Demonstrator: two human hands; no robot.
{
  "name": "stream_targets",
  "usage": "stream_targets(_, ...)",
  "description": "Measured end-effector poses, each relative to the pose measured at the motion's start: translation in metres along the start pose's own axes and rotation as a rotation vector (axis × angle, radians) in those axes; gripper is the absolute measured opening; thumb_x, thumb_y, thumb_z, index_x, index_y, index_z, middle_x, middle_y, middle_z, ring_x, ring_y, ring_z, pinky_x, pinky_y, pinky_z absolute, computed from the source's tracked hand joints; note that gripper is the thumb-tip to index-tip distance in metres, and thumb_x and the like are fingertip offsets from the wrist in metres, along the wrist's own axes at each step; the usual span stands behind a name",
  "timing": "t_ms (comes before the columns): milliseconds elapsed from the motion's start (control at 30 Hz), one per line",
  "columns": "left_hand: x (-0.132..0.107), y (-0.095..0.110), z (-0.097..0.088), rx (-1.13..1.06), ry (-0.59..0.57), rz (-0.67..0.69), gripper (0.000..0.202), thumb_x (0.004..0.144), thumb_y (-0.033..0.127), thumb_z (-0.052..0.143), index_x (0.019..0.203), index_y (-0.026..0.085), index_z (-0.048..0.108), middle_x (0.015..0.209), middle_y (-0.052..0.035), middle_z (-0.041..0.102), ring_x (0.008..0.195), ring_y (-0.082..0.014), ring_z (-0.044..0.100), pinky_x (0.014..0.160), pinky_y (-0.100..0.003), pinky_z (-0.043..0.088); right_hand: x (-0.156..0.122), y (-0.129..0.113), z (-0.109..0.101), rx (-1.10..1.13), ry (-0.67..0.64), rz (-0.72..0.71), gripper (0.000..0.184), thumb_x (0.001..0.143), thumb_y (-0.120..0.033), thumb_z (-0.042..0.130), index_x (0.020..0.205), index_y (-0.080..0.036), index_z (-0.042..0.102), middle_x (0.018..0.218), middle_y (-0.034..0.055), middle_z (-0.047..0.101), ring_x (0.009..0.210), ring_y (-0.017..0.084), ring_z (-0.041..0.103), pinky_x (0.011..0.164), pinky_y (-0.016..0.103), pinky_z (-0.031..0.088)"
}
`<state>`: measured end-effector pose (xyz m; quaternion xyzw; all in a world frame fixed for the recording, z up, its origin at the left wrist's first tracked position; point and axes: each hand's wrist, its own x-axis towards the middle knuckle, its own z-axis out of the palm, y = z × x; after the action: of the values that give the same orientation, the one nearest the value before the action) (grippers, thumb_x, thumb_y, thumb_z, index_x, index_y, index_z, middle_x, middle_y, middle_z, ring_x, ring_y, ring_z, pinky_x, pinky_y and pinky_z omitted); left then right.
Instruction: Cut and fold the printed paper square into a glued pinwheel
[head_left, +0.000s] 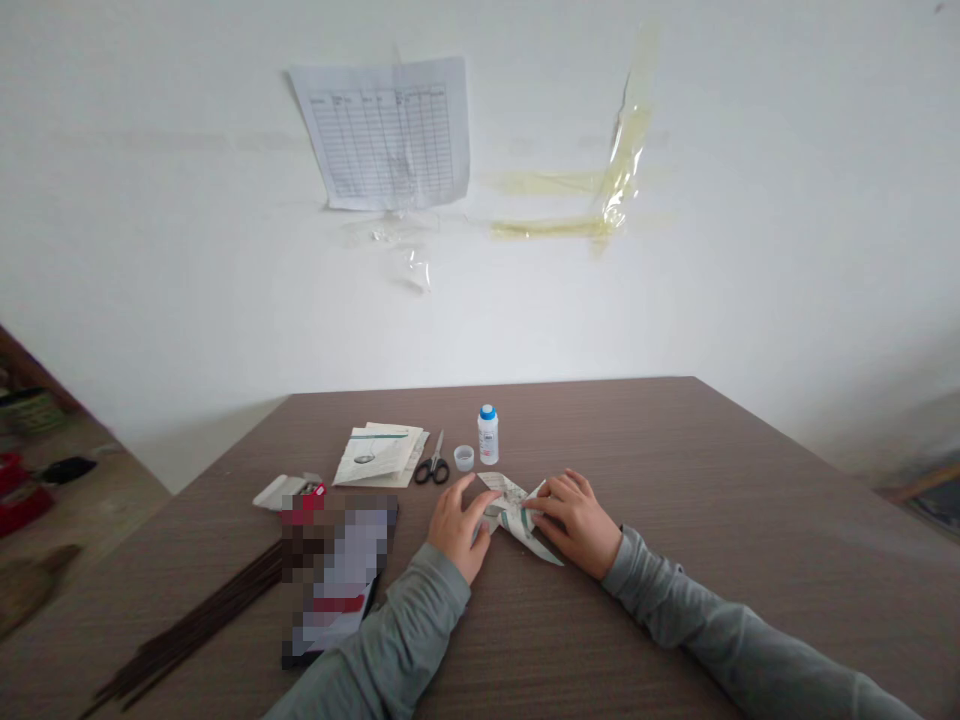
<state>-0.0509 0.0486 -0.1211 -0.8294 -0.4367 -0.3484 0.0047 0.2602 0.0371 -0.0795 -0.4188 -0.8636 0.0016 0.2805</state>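
Observation:
A folded printed paper shaped like a pinwheel (516,518) lies on the brown table between my two hands, one pointed flap reaching toward me. At its left edge, my left hand (457,525) has its thumb and index finger apart, with the index fingertip touching the paper. From the right, my right hand (579,520) presses bent fingers together on the paper's middle and right flap; its thumb is mostly hidden. Just beyond the paper stand a small white cup (463,459) and a white bottle with a blue cap (488,438). Black-handled scissors (433,468) lie left of the cup.
More folded printed paper (379,455) lies at the back left of the table (645,430). Nearer are a small white open packet (281,492), a blurred phone-like device (341,580) and a bundle of thin dark sticks (202,615). A wall rises behind the table.

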Motion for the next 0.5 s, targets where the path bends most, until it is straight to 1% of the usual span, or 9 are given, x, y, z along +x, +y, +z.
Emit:
stream_targets(100,0.0,-0.003,0.013,-0.011,0.054,0.011,0.055,0.107,0.013,0.076,0.154,0.032,0.097,0.174,-0.02,0.082,0.154,-0.0468,0.083,0.13,-0.073,0.075,-0.002,0.002,0.004,-0.015,0.03,-0.024,0.035,0.123,-0.023,0.074,0.141,-0.038,0.099,0.119,0.0078,0.092,0.116,0.033,0.087,0.138,0.074,0.06)
stream_targets(133,-0.001,-0.003,0.018,-0.012,0.115,-0.005,0.049,0.107,0.016,0.077,0.147,0.031,0.099,0.169,-0.0208,0.084,0.15,-0.0471,0.084,0.128,-0.074,0.076,-0.002,0.002,0.005,-0.019,0.039,-0.031,0.034,0.123,-0.023,0.074,0.14,-0.038,0.099,0.118,0.0079,0.092,0.115,0.032,0.087,0.138,0.073,0.06)
stream_targets(167,-0.001,-0.002,0.023,-0.013,0.129,0.001,0.043,0.107,0.02,0.08,0.143,0.031,0.1,0.167,-0.0208,0.084,0.147,-0.0473,0.085,0.126,-0.074,0.077,-0.002,0.003,0.006,-0.022,0.046,-0.038,0.034,0.122,-0.022,0.075,0.14,-0.038,0.099,0.118,0.0078,0.091,0.114,0.032,0.086,0.137,0.073,0.06)
stream_targets(267,-0.003,0.0,0.033,0.003,0.12,0.006,0.031,0.106,0.031,0.087,0.133,0.032,0.102,0.169,-0.0198,0.084,0.148,-0.0474,0.084,0.127,-0.074,0.076,-0.003,0.003,0.007,-0.028,0.048,-0.06,0.033,0.123,-0.022,0.076,0.142,-0.038,0.098,0.117,0.0073,0.091,0.113,0.032,0.086,0.137,0.073,0.061)
stream_targets(400,-0.002,0.004,0.03,0.039,0.104,-0.004,0.022,0.102,0.034,0.093,0.122,0.032,0.104,0.168,-0.0188,0.085,0.148,-0.0478,0.084,0.127,-0.072,0.076,-0.003,0.002,0.006,-0.017,0.045,-0.055,0.034,0.124,-0.023,0.076,0.146,-0.038,0.097,0.116,0.0071,0.091,0.114,0.031,0.086,0.139,0.07,0.059)
stream_targets(500,0.0,0.011,0.021,0.061,0.058,-0.016,0.021,0.102,0.033,0.094,0.12,0.031,0.104,0.169,-0.0193,0.085,0.148,-0.0483,0.084,0.127,-0.073,0.076,-0.002,0.0,0.003,-0.013,0.03,-0.037,0.037,0.126,-0.024,0.074,0.153,-0.037,0.096,0.117,0.0082,0.091,0.115,0.032,0.086,0.14,0.074,0.058)
